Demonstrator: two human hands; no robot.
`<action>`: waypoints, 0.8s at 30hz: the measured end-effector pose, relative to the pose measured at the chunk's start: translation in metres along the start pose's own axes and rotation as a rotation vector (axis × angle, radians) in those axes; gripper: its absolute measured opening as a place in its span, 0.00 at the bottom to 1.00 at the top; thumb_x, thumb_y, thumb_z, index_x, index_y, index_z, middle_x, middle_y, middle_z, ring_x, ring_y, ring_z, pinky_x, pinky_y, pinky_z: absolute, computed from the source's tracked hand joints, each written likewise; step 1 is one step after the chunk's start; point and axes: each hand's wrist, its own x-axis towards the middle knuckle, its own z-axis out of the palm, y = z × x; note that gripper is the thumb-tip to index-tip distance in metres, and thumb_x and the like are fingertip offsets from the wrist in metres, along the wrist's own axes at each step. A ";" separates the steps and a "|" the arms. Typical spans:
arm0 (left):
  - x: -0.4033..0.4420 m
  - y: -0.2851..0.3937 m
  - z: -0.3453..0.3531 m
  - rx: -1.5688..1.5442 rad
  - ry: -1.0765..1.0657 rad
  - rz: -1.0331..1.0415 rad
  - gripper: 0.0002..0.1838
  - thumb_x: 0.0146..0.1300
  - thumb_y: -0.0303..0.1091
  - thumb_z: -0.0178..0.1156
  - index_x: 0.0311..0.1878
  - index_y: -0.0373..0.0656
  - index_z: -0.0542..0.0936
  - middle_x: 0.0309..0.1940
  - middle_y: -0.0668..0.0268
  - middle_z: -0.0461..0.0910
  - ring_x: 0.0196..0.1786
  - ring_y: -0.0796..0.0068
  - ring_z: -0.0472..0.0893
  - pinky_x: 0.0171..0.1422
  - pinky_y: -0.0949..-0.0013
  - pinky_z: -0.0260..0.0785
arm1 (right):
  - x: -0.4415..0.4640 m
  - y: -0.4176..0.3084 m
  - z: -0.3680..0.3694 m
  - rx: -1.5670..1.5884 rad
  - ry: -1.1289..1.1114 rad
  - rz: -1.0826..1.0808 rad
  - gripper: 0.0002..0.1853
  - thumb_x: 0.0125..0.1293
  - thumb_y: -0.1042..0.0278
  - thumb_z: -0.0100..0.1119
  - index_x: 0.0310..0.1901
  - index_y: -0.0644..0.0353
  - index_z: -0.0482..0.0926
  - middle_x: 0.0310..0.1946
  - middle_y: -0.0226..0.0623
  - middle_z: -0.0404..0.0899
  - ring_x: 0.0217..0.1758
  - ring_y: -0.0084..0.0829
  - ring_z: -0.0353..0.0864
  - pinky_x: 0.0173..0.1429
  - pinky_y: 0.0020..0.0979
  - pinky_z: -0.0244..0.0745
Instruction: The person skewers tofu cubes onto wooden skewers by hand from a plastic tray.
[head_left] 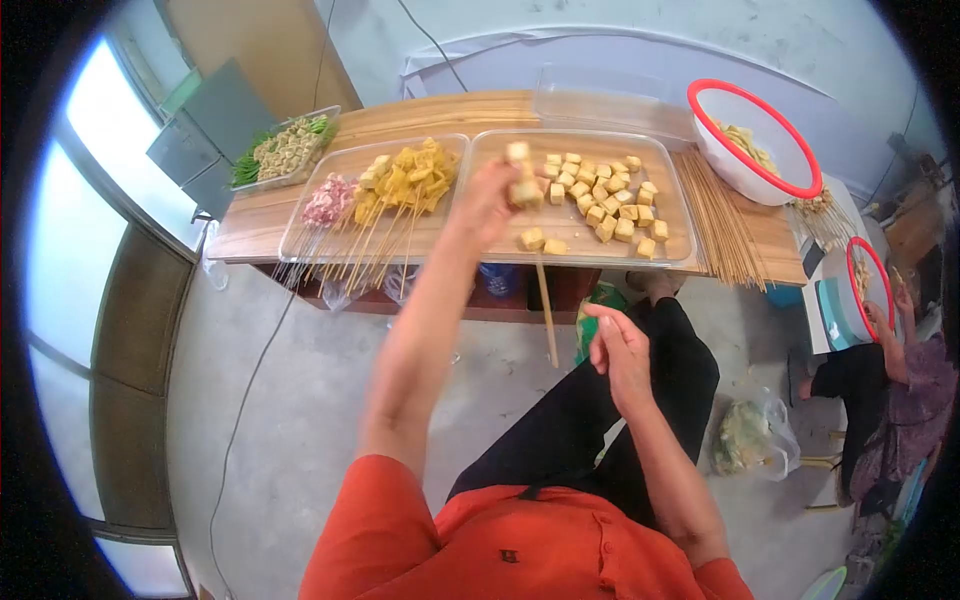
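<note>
My left hand (487,205) is closed around tofu cubes (525,192) threaded on a wooden skewer (546,310), held over the tray's left part and slightly blurred. The skewer's bare end points down past the table edge, towards my lap. My right hand (622,358) hovers above my thigh, apart from the skewer's lower end, its index finger stretched out and the others loosely bent, with nothing visible in it. Beneath my left hand is a clear tray (660,165) with many loose tofu cubes (604,205); a couple lie near its front edge (540,240).
Left of it, another clear tray (300,235) bears skewers of yellow folded pieces (415,178) and pink meat (328,200). Bare skewers (722,220) lie right, beside a red-rimmed bowl (700,95). A box of greens (285,150) stands far left. Another person (915,400) sits at right.
</note>
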 end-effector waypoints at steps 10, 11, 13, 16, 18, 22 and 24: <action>0.008 0.136 -0.141 0.667 0.473 0.030 0.22 0.60 0.26 0.62 0.58 0.34 0.75 0.44 0.61 0.81 0.42 0.70 0.83 0.44 0.67 0.79 | -0.014 0.018 -0.036 0.042 0.099 0.043 0.13 0.75 0.66 0.48 0.49 0.62 0.81 0.16 0.22 0.67 0.17 0.12 0.60 0.21 0.18 0.54; 0.018 0.135 -0.166 0.825 0.537 0.043 0.22 0.57 0.28 0.64 0.57 0.35 0.77 0.43 0.61 0.82 0.41 0.70 0.84 0.43 0.67 0.78 | -0.016 0.019 -0.036 0.038 0.090 0.053 0.13 0.75 0.66 0.48 0.49 0.62 0.81 0.16 0.22 0.68 0.16 0.12 0.60 0.21 0.18 0.54; 0.027 0.133 -0.191 0.982 0.597 0.056 0.23 0.54 0.31 0.66 0.55 0.36 0.79 0.41 0.61 0.83 0.40 0.70 0.84 0.43 0.68 0.77 | -0.019 0.017 -0.035 0.021 0.093 0.056 0.13 0.75 0.66 0.48 0.49 0.62 0.81 0.16 0.22 0.68 0.16 0.12 0.60 0.21 0.18 0.54; 0.041 0.126 -0.222 1.195 0.684 -0.041 0.24 0.50 0.36 0.68 0.51 0.38 0.83 0.39 0.59 0.85 0.41 0.69 0.85 0.44 0.68 0.76 | -0.023 0.014 -0.035 -0.003 0.102 0.058 0.13 0.75 0.66 0.48 0.48 0.62 0.81 0.16 0.22 0.68 0.16 0.12 0.60 0.20 0.18 0.54; 0.057 0.116 -0.257 1.300 0.698 0.046 0.25 0.48 0.39 0.69 0.50 0.40 0.84 0.37 0.57 0.86 0.40 0.68 0.85 0.45 0.66 0.76 | -0.025 0.014 -0.037 -0.011 0.107 0.060 0.13 0.75 0.66 0.48 0.48 0.62 0.81 0.16 0.22 0.68 0.16 0.12 0.60 0.20 0.18 0.54; 0.042 0.114 -0.216 1.391 0.770 0.014 0.26 0.47 0.40 0.69 0.51 0.39 0.83 0.40 0.53 0.86 0.43 0.61 0.85 0.51 0.63 0.75 | -0.027 0.015 -0.037 -0.012 0.129 0.088 0.13 0.74 0.66 0.48 0.48 0.61 0.81 0.16 0.22 0.68 0.16 0.12 0.60 0.20 0.18 0.54; 0.047 0.113 -0.212 1.621 0.834 0.097 0.24 0.50 0.40 0.69 0.51 0.39 0.82 0.45 0.52 0.84 0.50 0.58 0.82 0.57 0.62 0.72 | -0.029 0.017 -0.037 -0.014 0.127 0.101 0.13 0.74 0.66 0.48 0.48 0.61 0.81 0.16 0.22 0.68 0.16 0.12 0.60 0.20 0.18 0.54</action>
